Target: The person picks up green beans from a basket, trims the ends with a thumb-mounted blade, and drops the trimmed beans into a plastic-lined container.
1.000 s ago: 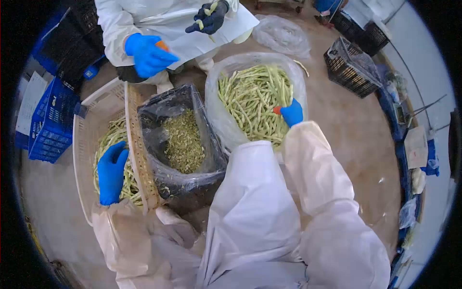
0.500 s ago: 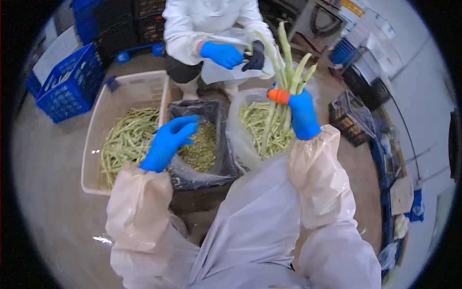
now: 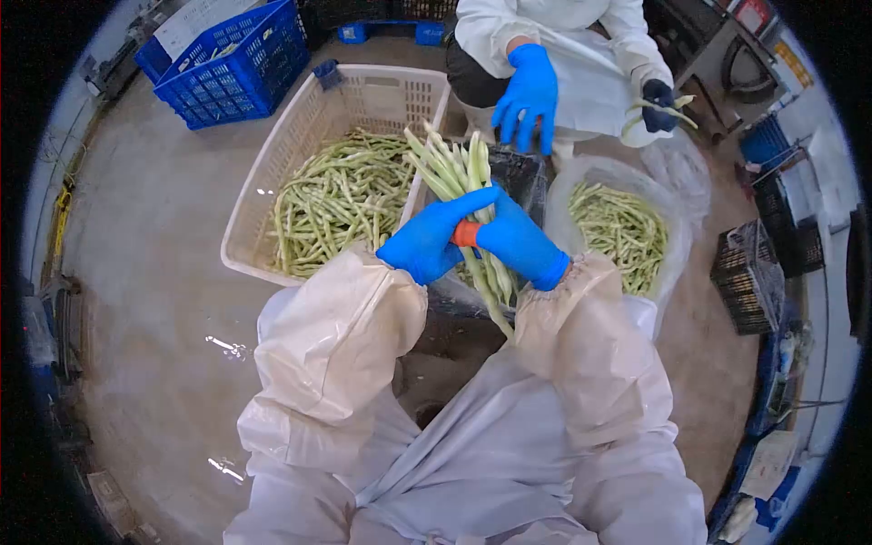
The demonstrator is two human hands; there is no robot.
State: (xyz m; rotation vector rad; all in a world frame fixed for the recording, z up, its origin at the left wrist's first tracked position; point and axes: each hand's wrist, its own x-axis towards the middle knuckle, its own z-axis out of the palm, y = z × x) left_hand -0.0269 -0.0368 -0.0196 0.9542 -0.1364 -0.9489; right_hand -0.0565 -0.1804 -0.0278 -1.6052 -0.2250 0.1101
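Note:
A bunch of long pale green bean pods [image 3: 451,168] is held upright and a little tilted between my two hands, over the dark lined crate [image 3: 520,173]. My right hand [image 3: 525,243], in a blue glove with an orange cover [image 3: 466,233] on the thumb, is closed around the bunch. From the other side my left hand [image 3: 427,238], also blue-gloved, wraps the same bunch, its fingers meeting the right hand. Pod ends stick out below both hands. Left of them stands a cream crate [image 3: 247,243] of pods [image 3: 341,195].
To the right, a clear plastic bag [image 3: 677,241] holds more pods [image 3: 622,232]. Across from me sits a person in white, with a blue-gloved hand [image 3: 530,95] over the dark crate and a dark-gloved hand [image 3: 658,104] holding pods. A blue crate [image 3: 241,86] stands back left.
My view has turned left. My right hand has brought the bunch over to the middle, and my left hand has closed on it. The other person's hands have moved apart.

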